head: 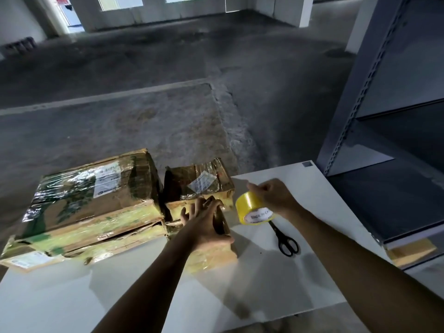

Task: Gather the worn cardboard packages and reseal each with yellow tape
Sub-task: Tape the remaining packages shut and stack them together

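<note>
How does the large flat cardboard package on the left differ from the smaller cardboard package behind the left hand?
The large flat cardboard package is wider and carries green print and a big white label. The smaller cardboard package is squarer, darker brown, with a small tilted white label. Neither hand touches the large one; the left hand is at the smaller one's front edge. Both look worn, wrapped in glossy tape, and lie on the white table.

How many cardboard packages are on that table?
3 that I can make out: a big one at left, a small one behind the left hand, and one under that hand. More may be hidden.
</note>
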Demonstrator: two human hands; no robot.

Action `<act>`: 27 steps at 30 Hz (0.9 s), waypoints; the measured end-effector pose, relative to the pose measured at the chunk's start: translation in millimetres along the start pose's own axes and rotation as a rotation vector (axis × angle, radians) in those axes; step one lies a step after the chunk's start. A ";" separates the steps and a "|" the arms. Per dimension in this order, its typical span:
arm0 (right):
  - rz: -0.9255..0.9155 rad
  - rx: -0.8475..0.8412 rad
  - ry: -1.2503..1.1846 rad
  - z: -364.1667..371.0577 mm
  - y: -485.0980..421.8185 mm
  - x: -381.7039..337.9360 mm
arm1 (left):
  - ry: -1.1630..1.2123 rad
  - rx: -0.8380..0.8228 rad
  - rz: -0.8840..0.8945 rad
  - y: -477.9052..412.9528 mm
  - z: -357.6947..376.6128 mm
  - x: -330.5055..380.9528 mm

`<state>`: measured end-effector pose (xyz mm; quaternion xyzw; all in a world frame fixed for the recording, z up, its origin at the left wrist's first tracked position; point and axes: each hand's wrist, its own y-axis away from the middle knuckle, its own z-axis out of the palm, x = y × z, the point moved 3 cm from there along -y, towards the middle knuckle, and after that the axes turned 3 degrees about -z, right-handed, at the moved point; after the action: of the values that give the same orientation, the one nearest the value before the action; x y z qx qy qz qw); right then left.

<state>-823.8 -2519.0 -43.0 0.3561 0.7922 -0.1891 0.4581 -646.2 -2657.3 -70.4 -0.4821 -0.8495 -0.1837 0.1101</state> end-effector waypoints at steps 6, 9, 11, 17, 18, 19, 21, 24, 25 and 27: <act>0.166 -0.047 -0.044 25.9 14.1 32.2 | 0.065 0.019 0.024 -0.4 -13.7 -1.3; 0.150 0.019 -0.278 16.6 8.2 11.5 | 0.262 0.043 0.029 3.5 -28.9 -6.9; 0.100 0.016 -0.368 10.1 3.3 -14.7 | 0.354 0.056 0.041 9.9 -36.1 -11.8; -0.069 -0.160 -0.360 37.3 1.2 -53.0 | 0.463 -0.072 0.010 34.5 -22.5 -47.8; -0.080 -0.217 -0.322 50.3 5.1 -51.2 | 0.463 -0.109 -0.006 39.4 -17.0 -56.9; -0.089 -0.275 -0.293 63.6 8.7 -46.3 | 0.470 -0.138 -0.021 44.5 -12.1 -66.0; -0.095 -0.343 -0.255 86.4 17.1 -34.7 | 0.496 -0.173 -0.064 55.3 -7.4 -82.1; -0.090 -0.397 -0.260 107.3 24.2 -32.1 | 0.390 -0.247 -0.108 63.2 -8.5 -96.3; -0.075 -0.420 -0.267 112.2 25.7 -34.7 | 0.329 -0.264 -0.117 63.4 -9.2 -97.3; -0.052 -0.444 -0.294 121.2 26.8 -40.1 | 0.220 -0.255 -0.113 59.2 -9.2 -95.5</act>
<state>-719.3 -2592.4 -69.5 0.1949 0.7480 -0.0721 0.6303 -546.4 -2707.9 -84.7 -0.4207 -0.8278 -0.3477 0.1298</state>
